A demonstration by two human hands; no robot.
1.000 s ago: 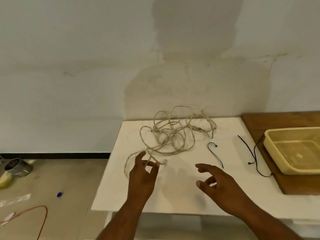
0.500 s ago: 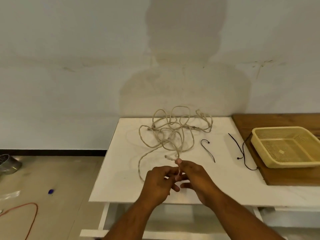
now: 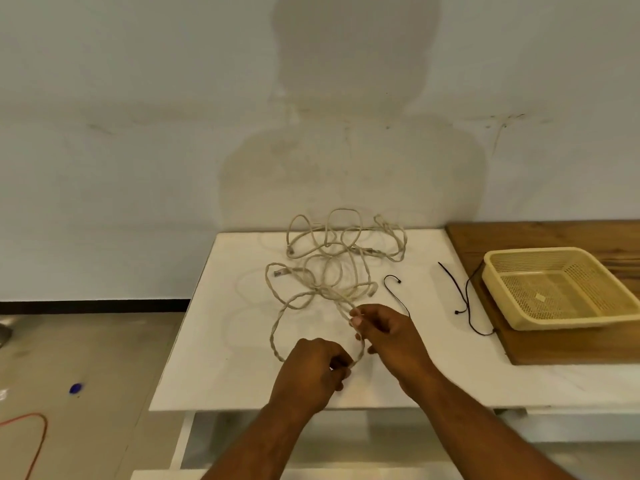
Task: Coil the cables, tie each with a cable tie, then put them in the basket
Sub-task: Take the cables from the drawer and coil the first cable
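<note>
A tangle of beige cables (image 3: pixel 332 261) lies on the white table (image 3: pixel 221 341), reaching back toward the wall. My left hand (image 3: pixel 313 372) pinches one cable end near the front edge. My right hand (image 3: pixel 388 332) grips the same cable a short way along, so a small loop curves between the two hands. A black cable tie (image 3: pixel 396 294) lies just beyond my right hand. Two more black ties (image 3: pixel 460 296) rest near the wooden board. The yellow basket (image 3: pixel 519 323) stands empty on that board.
A wooden board (image 3: pixel 561 348) covers the table's right side under the basket. The wall stands directly behind the table. On the floor at the left are an orange cable (image 3: pixel 36 434) and a small blue object (image 3: pixel 75 388).
Both hands went from hovering open over the table to closing on a cable end. Since then they have drawn apart, pulling a short loop of cable between them.
</note>
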